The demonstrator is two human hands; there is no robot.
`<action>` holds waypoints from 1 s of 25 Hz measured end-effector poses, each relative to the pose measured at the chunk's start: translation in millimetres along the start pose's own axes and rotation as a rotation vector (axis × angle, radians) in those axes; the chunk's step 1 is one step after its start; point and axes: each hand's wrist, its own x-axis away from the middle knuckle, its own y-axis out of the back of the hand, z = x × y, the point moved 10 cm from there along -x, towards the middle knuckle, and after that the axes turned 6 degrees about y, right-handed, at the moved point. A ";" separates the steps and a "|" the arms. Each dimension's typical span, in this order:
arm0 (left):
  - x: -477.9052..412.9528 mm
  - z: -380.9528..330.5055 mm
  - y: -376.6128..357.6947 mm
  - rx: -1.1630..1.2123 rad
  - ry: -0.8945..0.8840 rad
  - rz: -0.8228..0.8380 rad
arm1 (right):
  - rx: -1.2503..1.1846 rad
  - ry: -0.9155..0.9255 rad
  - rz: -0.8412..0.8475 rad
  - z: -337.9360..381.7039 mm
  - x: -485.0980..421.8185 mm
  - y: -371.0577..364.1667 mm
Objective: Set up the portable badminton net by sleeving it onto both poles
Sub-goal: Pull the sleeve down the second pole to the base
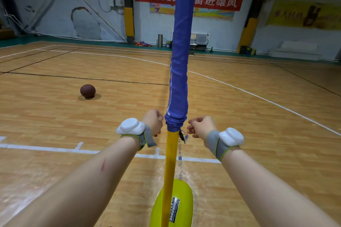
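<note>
A yellow pole (170,162) rises from a yellow-green base (181,190) right in front of me. The net's blue sleeve (180,72) covers the pole's upper part, and its lower end is bunched at about wrist height. My left hand (153,122) has its fingers curled against the left side of that bunched end. My right hand (201,128) is curled too, a small gap to the right of the sleeve, with nothing visibly in it. A dark cord (182,136) and faint net mesh hang just below the sleeve. Only this one pole is in view.
A brown basketball (87,90) lies on the wooden court floor to the left. Against the far wall stand a metal bin (160,40), chairs (201,41) and small items. White court lines cross the floor under my arms.
</note>
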 end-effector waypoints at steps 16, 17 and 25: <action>-1.1 23.1 -32.2 0.119 0.076 0.172 | -0.215 -0.201 0.034 -35.0 -1.0 -43.3; -2.1 25.9 -31.5 0.156 0.105 0.169 | -0.230 -0.222 0.048 -36.6 -0.2 -44.2; -8.2 30.7 -30.2 0.143 0.103 0.135 | -0.120 -0.274 0.201 -44.2 -16.5 -42.2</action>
